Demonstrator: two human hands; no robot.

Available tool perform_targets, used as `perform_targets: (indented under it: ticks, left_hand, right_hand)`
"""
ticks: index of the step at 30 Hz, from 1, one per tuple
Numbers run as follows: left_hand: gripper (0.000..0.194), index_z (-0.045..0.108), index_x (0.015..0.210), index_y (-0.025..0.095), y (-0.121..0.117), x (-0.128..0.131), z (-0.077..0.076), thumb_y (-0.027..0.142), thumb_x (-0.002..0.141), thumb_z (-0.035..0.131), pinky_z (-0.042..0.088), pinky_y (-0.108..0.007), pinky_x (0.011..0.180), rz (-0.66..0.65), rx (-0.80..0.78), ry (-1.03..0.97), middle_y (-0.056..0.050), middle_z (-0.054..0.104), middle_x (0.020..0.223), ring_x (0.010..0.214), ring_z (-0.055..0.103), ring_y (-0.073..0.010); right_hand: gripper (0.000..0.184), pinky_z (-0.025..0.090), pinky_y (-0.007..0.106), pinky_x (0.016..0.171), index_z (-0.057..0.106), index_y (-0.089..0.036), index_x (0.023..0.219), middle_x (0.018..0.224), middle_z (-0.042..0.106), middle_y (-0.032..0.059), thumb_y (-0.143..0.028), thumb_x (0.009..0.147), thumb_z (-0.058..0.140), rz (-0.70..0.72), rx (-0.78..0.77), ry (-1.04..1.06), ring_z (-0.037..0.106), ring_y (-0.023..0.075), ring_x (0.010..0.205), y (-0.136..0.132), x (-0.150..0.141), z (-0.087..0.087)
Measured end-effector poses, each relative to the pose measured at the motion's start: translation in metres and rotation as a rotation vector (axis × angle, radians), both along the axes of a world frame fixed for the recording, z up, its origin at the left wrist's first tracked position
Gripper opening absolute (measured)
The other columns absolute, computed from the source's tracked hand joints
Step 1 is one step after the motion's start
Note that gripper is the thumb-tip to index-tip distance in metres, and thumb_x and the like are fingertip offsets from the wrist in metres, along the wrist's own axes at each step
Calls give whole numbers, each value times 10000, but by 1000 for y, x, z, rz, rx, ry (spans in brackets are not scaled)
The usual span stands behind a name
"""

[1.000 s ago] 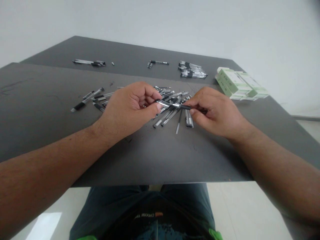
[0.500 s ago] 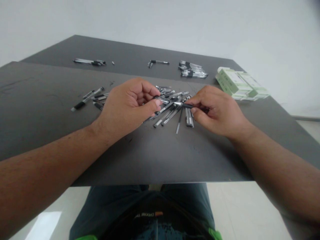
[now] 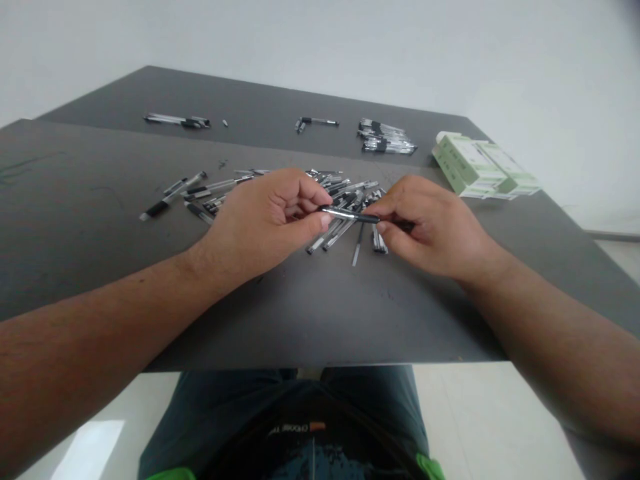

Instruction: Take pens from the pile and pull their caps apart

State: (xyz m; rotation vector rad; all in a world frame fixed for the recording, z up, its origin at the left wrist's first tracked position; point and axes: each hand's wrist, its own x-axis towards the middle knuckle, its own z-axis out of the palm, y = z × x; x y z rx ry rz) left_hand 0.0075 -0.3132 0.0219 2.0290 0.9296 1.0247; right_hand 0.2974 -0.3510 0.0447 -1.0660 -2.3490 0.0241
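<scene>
A pen (image 3: pixel 370 218) with a black grip is held level above the pile, between both hands. My right hand (image 3: pixel 435 227) pinches it by the black grip end with thumb and fingers. The clear pen cap (image 3: pixel 337 213) sits over its tip, and my left hand (image 3: pixel 275 217) closes thumb and fingertips on that cap's far end. Beneath them lies a loose pile of pen parts (image 3: pixel 345 230), partly hidden by my left hand. A thin refill (image 3: pixel 358 247) rests at the pile's near side.
On the grey table (image 3: pixel 320 307), more pens (image 3: pixel 167 200) lie left of the pile. Further back are a few pens (image 3: pixel 177 121), a pen with loose caps (image 3: pixel 317 123) and a stack of pens (image 3: pixel 385 139). Green-and-white boxes (image 3: pixel 465 167) stand at the right.
The pen tip and the cap, apart or just meeting before, are now joined in one line. My hands have drawn closer together, the left moving slightly right.
</scene>
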Motion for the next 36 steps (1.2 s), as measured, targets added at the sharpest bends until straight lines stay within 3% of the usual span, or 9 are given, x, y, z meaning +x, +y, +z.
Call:
perform_targets:
  ticks: [5,18,26,36]
  left_hand:
    - [168,816,1085,278,-2,-1,3,333,926,822,689,-370,843,-8,49,98,-9,871,934,863,834,-215]
    - [159,836,1071,285,-5,-1,7,378,951,789,645,-344,716,-25,-4,141,2,883,881,806,841,-225]
    - [150,855,984,306,-2,0,16,380,978,725,550,-358,753,-21,106,328,41,838,782,781,799,-230]
    - [151,817,976,283,-5,3,15,311,979,668,585,-341,779,-25,71,331,53,824,757,715,787,-203]
  right_hand:
    - [236,661,485,887,855,-326,1183,1022,843,62,-253,1024,696,35,-1,10,786,300,976,0,-2,-3]
    - [213,676,503,919,859,-337,1183,1060,877,61,-321,1058,688,26,-5,-2,811,316,1007,-2,-3,-1]
    - [211,668,492,897,856,-331,1140,1050,863,62,-266,1052,676,31,11,-4,799,307,989,-4,-7,-1]
    - [222,658,471,889,839,-303,1132,1033,841,69,-197,1033,671,24,46,1,787,295,980,-5,-12,-6]
